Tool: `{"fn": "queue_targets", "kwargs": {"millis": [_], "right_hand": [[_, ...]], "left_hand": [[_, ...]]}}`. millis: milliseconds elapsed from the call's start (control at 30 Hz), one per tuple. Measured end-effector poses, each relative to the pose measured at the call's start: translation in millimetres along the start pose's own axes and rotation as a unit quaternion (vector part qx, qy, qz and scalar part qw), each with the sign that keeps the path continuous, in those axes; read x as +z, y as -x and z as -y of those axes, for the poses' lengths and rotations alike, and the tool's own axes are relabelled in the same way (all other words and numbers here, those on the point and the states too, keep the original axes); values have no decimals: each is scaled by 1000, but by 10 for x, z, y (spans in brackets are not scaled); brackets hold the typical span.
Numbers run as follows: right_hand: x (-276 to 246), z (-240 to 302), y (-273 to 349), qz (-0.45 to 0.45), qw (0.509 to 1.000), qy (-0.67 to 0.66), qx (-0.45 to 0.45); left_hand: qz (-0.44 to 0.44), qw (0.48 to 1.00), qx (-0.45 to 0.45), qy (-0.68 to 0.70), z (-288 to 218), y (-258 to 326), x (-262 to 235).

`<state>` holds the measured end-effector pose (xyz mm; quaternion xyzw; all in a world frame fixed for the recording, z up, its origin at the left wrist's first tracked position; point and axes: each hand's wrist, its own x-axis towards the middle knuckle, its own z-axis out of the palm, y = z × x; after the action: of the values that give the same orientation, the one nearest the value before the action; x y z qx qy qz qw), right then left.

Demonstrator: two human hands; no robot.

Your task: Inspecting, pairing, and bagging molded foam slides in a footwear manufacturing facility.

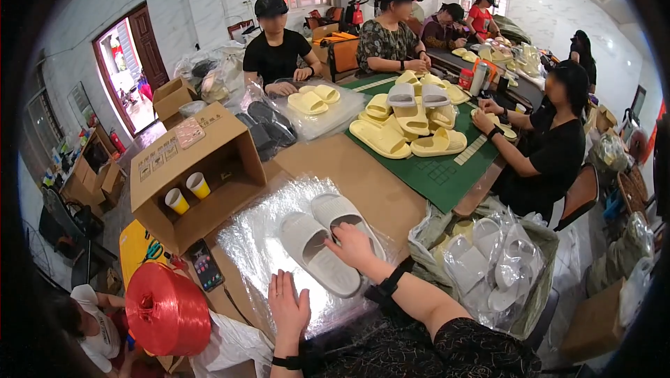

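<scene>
A pair of light grey slippers [323, 266] lies side by side on a stack of clear plastic bags [255, 238], toes pointing away from me. My right hand [351, 245] reaches over the pair, its fingers bent around the inner edge of the right slipper just behind the strap; part of the grip is hidden. Flat on the plastic, left of the left slipper's heel, rests my left hand [288, 303], fingers stretched out and holding nothing.
Left stands a cardboard box [153, 210] with two yellow-white cups [198, 185]; nearby are a phone [206, 265], scissors [153, 250] and red twine [167, 308]. Right, a sack [534, 308] contains bagged slippers. Ahead, yellow slippers [380, 139] cover a green mat [434, 181]; several co-workers sit around.
</scene>
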<state>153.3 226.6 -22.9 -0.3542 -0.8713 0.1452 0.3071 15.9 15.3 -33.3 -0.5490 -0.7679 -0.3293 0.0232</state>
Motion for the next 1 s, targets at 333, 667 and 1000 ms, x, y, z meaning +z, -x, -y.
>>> {"fn": "queue_targets", "kwargs": {"millis": [333,667,1000], "right_hand": [[23,-76,-66,5,1000,-14,1],[-591,-172,493,-97,957,-242,125],[-1568,-526,1217,-130,930,-275,206]], "left_hand": [[-2,1000,1,13,33,-59,46],[2,1000,-14,23,35,76,23],[121,992,-24,14,107,1,-196]]}}
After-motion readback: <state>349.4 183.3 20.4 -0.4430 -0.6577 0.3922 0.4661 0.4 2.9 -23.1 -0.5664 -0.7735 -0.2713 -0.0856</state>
